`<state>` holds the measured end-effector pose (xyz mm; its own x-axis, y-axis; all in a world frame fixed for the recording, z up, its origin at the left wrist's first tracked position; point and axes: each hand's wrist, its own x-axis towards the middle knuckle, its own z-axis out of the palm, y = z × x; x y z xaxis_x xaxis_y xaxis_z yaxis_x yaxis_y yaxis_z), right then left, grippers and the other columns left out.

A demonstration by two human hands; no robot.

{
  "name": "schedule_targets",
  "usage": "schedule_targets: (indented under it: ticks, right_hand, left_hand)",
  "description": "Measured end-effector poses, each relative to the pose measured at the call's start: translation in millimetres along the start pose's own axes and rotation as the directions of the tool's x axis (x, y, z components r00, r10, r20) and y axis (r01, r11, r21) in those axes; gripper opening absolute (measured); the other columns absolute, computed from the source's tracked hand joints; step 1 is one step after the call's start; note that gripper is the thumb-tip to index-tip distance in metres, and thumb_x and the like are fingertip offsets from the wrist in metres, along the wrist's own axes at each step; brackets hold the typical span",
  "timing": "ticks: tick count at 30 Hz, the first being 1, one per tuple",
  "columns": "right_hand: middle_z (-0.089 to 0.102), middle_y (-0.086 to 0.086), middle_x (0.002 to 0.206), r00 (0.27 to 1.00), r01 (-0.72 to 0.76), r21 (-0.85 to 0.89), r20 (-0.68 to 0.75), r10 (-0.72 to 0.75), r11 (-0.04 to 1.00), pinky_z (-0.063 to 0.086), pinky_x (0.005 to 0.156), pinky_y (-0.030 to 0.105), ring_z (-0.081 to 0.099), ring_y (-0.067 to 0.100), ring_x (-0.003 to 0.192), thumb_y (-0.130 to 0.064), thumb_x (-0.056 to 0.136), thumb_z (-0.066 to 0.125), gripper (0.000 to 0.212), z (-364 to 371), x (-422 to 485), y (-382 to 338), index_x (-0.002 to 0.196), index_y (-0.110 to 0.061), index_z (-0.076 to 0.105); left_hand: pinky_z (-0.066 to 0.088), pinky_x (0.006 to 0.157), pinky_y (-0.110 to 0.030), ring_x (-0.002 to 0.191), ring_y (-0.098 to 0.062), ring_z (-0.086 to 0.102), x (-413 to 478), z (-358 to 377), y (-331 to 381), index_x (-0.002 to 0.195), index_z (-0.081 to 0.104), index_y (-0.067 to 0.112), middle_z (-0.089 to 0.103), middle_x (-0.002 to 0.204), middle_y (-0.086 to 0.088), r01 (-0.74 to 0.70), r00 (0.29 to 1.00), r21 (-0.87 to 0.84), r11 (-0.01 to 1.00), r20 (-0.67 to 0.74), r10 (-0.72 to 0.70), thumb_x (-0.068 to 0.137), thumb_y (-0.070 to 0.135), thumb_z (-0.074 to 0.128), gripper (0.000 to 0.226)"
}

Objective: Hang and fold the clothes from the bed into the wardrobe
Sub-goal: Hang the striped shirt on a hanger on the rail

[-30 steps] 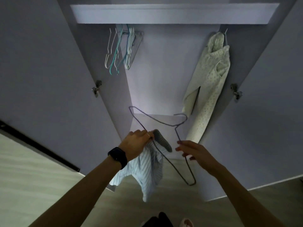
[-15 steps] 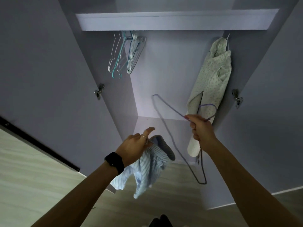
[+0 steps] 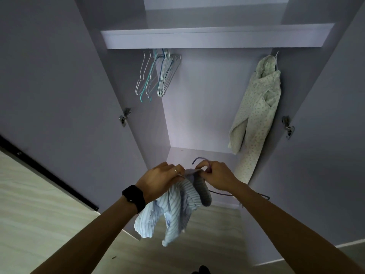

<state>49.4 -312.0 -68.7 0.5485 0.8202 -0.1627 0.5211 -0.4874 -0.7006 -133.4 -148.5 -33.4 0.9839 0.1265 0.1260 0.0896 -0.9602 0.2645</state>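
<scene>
While it dangles low in front of the open wardrobe [image 3: 207, 95], the pale blue striped garment [image 3: 173, 212] is held up by its top, where a grey ribbed edge is bunched between the two hands. The left hand [image 3: 158, 180], with a ring on one finger and a black watch [image 3: 133, 195] at the wrist, has its fingers curled tight around that gathered cloth. The right hand [image 3: 217, 177] is curled too, pinching the neck of a purple wire hanger [image 3: 199, 160] right against the grey edge. The hook arches just above its fingers and the rest of the wire runs out below the wrist. Inside, under the shelf [image 3: 217, 38], a cluster of bare hangers [image 3: 156, 76] sits at the left of the rail. A floral garment [image 3: 256, 107] hangs at the far right.
</scene>
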Motion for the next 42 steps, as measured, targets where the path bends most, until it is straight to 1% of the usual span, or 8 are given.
schedule_targets:
  ticks: [6,11,16,21,25,30,39,42]
  right_hand:
    - [0.074,-0.009,0.088,0.924,-0.014,0.19,-0.372,0.085,0.982,0.048,0.073,0.019,0.066,0.008,0.079,-0.012,0.097,0.052,0.041,-32.2,12.9,9.4,0.073,-0.043,0.067]
    - [0.074,0.004,0.088,0.913,-0.094,0.121,-0.386,0.134,0.988,0.053,0.075,0.032,0.066,0.024,0.082,-0.013,0.097,0.048,0.034,-41.1,23.1,5.9,0.077,-0.032,0.069]
    - [0.067,0.009,0.079,0.869,-0.167,0.094,-0.457,0.192,0.981,0.044,0.067,0.031,0.063,0.033,0.079,-0.017,0.099,0.049,0.026,-48.9,27.4,15.8,0.084,-0.019,0.071]
    - [0.068,0.009,0.077,0.872,-0.166,0.032,-0.462,0.162,0.986,0.046,0.068,0.033,0.06,0.028,0.073,-0.016,0.095,0.056,0.018,-46.0,23.2,13.2,0.092,-0.011,0.074]
    - [0.067,0.001,0.079,0.891,-0.176,0.019,-0.423,0.168,0.984,0.048,0.072,0.031,0.06,0.022,0.076,-0.02,0.089,0.066,0.01,-47.0,18.0,12.2,0.093,-0.013,0.073]
    - [0.072,0.002,0.085,0.907,-0.179,0.008,-0.387,0.168,0.984,0.049,0.074,0.029,0.063,0.021,0.082,-0.023,0.088,0.069,0.012,-47.9,13.4,12.9,0.095,-0.017,0.076]
    - [0.069,0.012,0.073,0.9,-0.205,0.012,-0.391,0.193,0.979,0.05,0.065,0.035,0.065,0.03,0.073,-0.019,0.096,0.056,0.024,-42.6,10.8,26.8,0.085,-0.01,0.074]
    - [0.06,-0.003,0.062,0.898,-0.246,0.011,-0.374,0.232,0.969,0.039,0.053,0.026,0.062,0.025,0.067,-0.022,0.098,0.055,0.03,-39.6,6.7,37.8,0.07,-0.026,0.063]
  left_hand:
    - [0.051,0.087,-0.037,0.097,-0.023,0.059,-26.1,3.7,-34.0,0.114,0.063,0.021,0.054,0.113,-0.001,0.256,0.953,-0.011,0.967,0.17,-0.25,0.097,0.052,0.051,0.037]
    - [0.048,0.076,-0.032,0.085,-0.02,0.058,-25.8,9.0,-41.7,0.095,0.068,0.017,0.054,0.092,0.004,0.242,0.964,-0.039,0.97,0.123,-0.236,0.092,0.062,0.05,0.049]
    - [0.051,0.077,-0.037,0.078,-0.021,0.058,-28.4,6.9,-53.8,0.096,0.046,0.024,0.059,0.089,0.003,0.294,0.934,0.202,0.934,0.149,-0.326,0.1,0.058,0.042,0.034]
    - [0.036,0.058,-0.019,0.07,-0.014,0.054,-21.6,7.4,-56.4,0.076,0.038,0.026,0.05,0.074,0.006,0.496,0.868,-0.229,0.838,0.145,-0.474,0.096,0.034,0.064,0.034]
    - [0.04,0.065,-0.026,0.073,-0.013,0.054,-11.9,-0.8,-52.9,0.086,0.052,0.017,0.057,0.079,0.003,0.619,0.775,-0.522,0.587,0.285,-0.565,0.088,0.068,0.057,0.051]
    - [0.043,0.066,-0.03,0.078,-0.019,0.055,2.4,-2.1,-60.0,0.084,0.049,0.02,0.061,0.083,-0.001,0.648,0.725,-0.564,0.512,0.251,-0.642,0.088,0.024,0.072,0.024]
    - [0.049,0.071,-0.028,0.085,-0.023,0.063,18.4,-24.1,-72.3,0.091,0.067,0.023,0.069,0.097,-0.006,0.733,0.511,-0.547,0.405,0.049,-0.858,0.09,0.022,0.057,0.009]
    - [0.047,0.065,-0.019,0.084,-0.016,0.066,20.5,-32.1,-73.9,0.087,0.069,0.027,0.072,0.09,0.004,0.669,0.568,-0.62,0.41,0.071,-0.82,0.085,0.017,0.067,0.01]
